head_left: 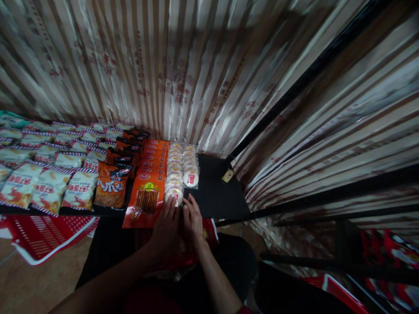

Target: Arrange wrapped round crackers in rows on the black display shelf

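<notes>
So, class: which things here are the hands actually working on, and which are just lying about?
In hand:
left hand and right hand at the front round cake packet
rows of cake packets

Lying about:
orange packets
white snack bags
red basket
small tag

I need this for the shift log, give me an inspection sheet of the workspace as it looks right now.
Surface: black shelf, bare at its right end.
Job's things: round cakes in clear wrap, two rows; front pack under the fingertips.
Clutter: orange snack packs, dark orange bags, white chip bags, small tag.
Grippers: left hand and right hand side by side at the shelf edge.
Cables: nothing seen.
Surroundings: striped curtain, red basket.
</notes>
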Demonstrator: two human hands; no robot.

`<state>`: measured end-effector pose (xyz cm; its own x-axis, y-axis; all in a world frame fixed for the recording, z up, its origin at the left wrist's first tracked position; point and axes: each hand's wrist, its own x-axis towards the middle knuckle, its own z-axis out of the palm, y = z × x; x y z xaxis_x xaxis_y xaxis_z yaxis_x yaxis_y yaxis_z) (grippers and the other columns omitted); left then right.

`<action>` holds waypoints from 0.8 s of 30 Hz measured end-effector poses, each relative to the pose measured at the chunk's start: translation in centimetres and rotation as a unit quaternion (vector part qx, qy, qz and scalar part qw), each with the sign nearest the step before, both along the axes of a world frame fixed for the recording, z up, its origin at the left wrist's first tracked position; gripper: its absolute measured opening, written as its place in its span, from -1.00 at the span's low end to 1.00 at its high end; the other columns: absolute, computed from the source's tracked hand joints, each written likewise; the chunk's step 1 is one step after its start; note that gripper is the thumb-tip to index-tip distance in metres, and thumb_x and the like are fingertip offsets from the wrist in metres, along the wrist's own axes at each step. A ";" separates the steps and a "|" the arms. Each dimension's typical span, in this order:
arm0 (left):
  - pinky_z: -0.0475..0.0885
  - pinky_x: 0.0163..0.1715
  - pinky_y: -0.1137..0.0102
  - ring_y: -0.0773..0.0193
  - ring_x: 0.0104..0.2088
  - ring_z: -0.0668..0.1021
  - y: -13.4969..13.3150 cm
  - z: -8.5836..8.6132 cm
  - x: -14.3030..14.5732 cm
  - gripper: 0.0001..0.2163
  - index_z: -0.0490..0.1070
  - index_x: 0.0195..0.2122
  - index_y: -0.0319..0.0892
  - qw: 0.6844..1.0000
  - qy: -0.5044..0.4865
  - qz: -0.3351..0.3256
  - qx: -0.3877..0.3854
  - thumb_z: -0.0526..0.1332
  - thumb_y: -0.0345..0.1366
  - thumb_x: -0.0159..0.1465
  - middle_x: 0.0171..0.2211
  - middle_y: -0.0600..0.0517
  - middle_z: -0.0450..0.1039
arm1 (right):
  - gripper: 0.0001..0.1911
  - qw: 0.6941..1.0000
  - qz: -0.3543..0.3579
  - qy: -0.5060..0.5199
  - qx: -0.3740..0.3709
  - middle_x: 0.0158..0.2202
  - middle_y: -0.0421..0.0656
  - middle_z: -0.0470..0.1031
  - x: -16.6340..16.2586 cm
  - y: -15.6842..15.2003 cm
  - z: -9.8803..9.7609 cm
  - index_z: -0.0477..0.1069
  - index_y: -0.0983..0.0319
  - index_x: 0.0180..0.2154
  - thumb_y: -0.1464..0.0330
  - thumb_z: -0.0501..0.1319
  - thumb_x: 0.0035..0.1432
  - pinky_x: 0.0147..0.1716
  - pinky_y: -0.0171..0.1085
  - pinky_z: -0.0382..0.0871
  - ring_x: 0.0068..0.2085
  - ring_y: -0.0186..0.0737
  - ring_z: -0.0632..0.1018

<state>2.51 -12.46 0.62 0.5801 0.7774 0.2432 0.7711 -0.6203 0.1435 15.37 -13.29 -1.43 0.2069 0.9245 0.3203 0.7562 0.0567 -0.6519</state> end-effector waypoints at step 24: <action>0.10 0.21 0.03 0.00 0.21 0.22 -6.8 6.5 6.5 -0.64 0.38 0.02 -0.23 0.936 -0.204 -0.256 -0.126 -0.01 -0.20 0.30 0.12 -0.12 0.33 | -0.75 0.963 0.088 -0.240 -0.084 0.21 0.04 0.21 2.4 2.0 4.1 0.45 0.27 -0.15 0.41 0.10 0.16 0.08 0.00 0.29 0.24 0.03 0.19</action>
<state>9.03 -19.23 7.08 0.7916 0.4848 0.3719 0.2303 -0.8005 0.5533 17.77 -11.30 2.70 -0.0925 0.9790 0.1819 0.9612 0.1355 -0.2404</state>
